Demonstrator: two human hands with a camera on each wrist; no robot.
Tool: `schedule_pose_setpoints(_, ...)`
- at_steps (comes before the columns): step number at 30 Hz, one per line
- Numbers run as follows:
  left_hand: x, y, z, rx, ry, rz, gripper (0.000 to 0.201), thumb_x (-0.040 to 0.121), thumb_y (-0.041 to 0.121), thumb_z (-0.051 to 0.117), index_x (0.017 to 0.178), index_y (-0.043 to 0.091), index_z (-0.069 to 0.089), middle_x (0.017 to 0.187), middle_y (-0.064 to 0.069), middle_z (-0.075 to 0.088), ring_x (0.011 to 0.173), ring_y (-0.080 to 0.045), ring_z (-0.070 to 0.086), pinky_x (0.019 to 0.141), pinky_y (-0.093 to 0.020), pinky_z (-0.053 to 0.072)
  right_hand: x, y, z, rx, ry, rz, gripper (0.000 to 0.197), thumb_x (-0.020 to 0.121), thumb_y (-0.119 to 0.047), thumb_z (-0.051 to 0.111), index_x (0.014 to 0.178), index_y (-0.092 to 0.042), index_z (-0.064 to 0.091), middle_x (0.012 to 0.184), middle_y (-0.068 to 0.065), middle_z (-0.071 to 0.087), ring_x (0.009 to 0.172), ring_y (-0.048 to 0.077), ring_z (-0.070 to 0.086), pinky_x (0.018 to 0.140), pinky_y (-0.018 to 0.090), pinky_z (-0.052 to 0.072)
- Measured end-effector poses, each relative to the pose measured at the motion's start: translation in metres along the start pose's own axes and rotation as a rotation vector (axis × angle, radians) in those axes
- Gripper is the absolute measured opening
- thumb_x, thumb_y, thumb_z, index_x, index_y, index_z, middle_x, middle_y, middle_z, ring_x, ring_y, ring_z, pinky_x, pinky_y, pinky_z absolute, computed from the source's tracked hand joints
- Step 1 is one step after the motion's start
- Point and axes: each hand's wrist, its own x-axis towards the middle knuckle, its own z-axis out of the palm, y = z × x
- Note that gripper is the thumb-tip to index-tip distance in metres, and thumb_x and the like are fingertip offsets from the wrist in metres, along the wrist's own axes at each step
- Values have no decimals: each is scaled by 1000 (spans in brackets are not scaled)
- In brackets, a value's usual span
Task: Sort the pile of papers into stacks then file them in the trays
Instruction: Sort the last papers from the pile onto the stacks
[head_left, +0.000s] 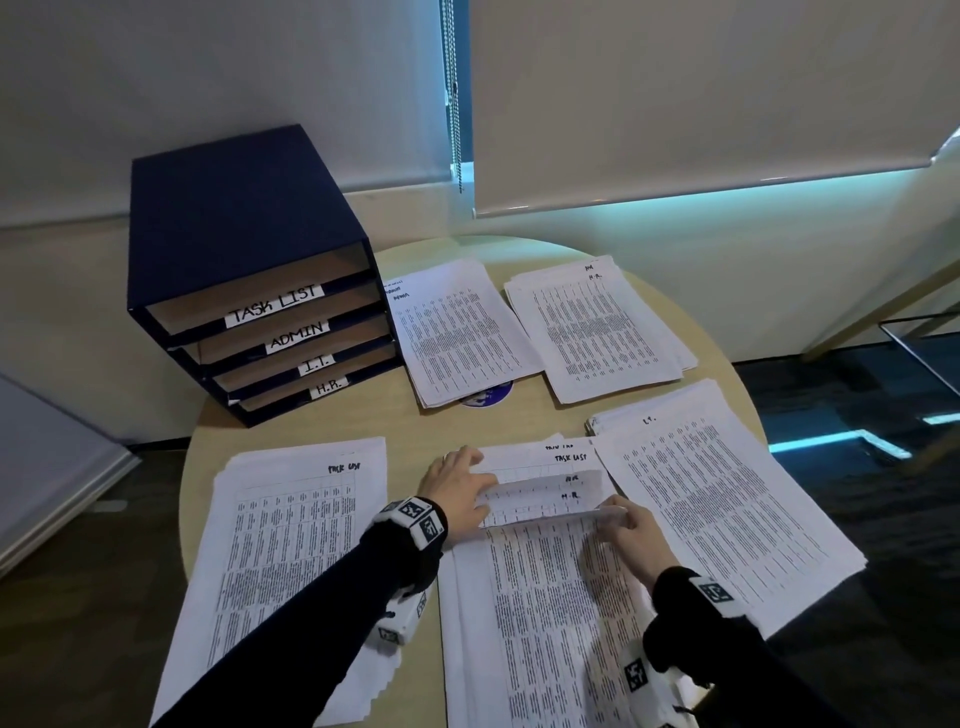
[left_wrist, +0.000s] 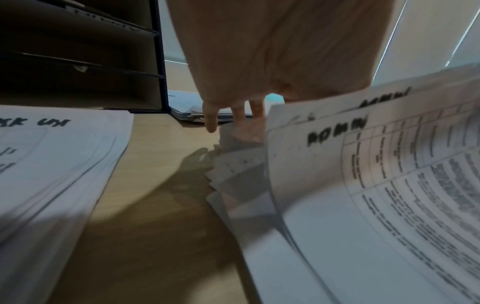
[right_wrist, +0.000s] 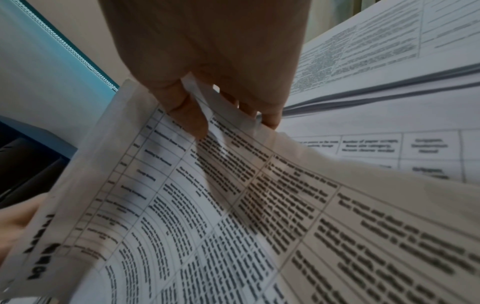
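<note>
Counted on the round table (head_left: 311, 415): one dark blue tray unit (head_left: 234, 218) with four labelled slots, and five groups of papers, namely the central pile (head_left: 545, 597) plus four sorted stacks, marked TASK LIST (head_left: 291, 545), ADMIN (head_left: 457, 332), H.R. (head_left: 602, 327) and I.T. (head_left: 727, 493). Also seen: two hands, left hand (head_left: 457, 493) and right hand (head_left: 639, 535), two window blinds, and one round sticker (head_left: 488, 397) half hidden under a stack.

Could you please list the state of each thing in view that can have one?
File tray unit: four labelled trays, all apparently empty.
Centre pile: unsorted, top sheets lifted and curled.
Task-list stack: flat.
Admin stack: flat.
Left hand: fingers under lifted sheets.
Right hand: pinching lifted sheets.
</note>
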Motion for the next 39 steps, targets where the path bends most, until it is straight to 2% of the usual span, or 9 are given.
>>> schedule_pose_setpoints(6,4,-1,-6,12,-28,-6,45,87,37,57,131,25,55,145,-6,26,137,-24,25,116,-40,17,2,-7,1,-17,-24,33,22,86,2,44,72,-10,54,68,11,57,69,20,49,68,32,37)
schedule_pose_setpoints(13,-2,2,-12,48,111,5,22,83,41,60,103,36,67,144,4,31,126,-20,32,102,-41,34,3,-9,1,-29,-25,50,25,80,8,48,68,-13,53,67,8,56,67,18,48,66,31,37)
schedule_pose_setpoints(19,-22,12,-6,169,185,185,25,93,29,58,114,19,64,146,1,42,123,-20,44,112,-41,28,4,-13,3,-47,-15,58,26,82,6,49,67,-16,54,68,5,61,69,21,53,69,32,42)
schedule_pose_setpoints(23,-35,11,-12,-99,227,206,28,98,30,45,106,15,67,100,1,64,86,-15,57,82,-37,52,2,-18,5,-64,-22,28,25,87,2,47,70,-14,55,72,5,61,77,21,55,73,31,42)
schedule_pose_setpoints(27,-47,17,-14,-74,157,247,40,99,45,33,105,26,67,82,11,61,75,-7,52,78,-29,50,3,-17,7,-79,-29,52,17,88,-3,48,87,-13,61,88,1,60,90,22,57,86,37,47)
schedule_pose_setpoints(31,-52,22,-18,-83,117,276,49,95,51,27,103,26,68,74,13,58,69,-6,51,74,-30,51,5,-15,7,-119,-24,47,26,93,-8,46,72,-23,52,78,-1,57,83,21,55,89,42,46)
schedule_pose_setpoints(34,-53,25,-21,-118,133,262,36,99,40,34,105,23,65,78,12,57,67,-5,49,74,-31,52,5,-16,7,-96,-23,73,15,85,-2,51,83,-13,60,89,5,64,89,23,58,91,42,47)
schedule_pose_setpoints(36,-53,28,-25,-134,149,271,28,100,25,41,124,26,57,89,7,63,72,-7,56,76,-30,54,5,-16,7,-87,-30,92,18,81,1,52,93,-7,63,95,8,65,92,25,59,89,40,47)
schedule_pose_setpoints(39,-50,29,-25,-86,77,253,68,94,0,45,149,33,21,85,-2,62,66,-16,57,66,-25,54,4,-16,6,-105,-12,89,16,78,2,54,91,-3,62,89,13,67,88,26,60,85,39,48)
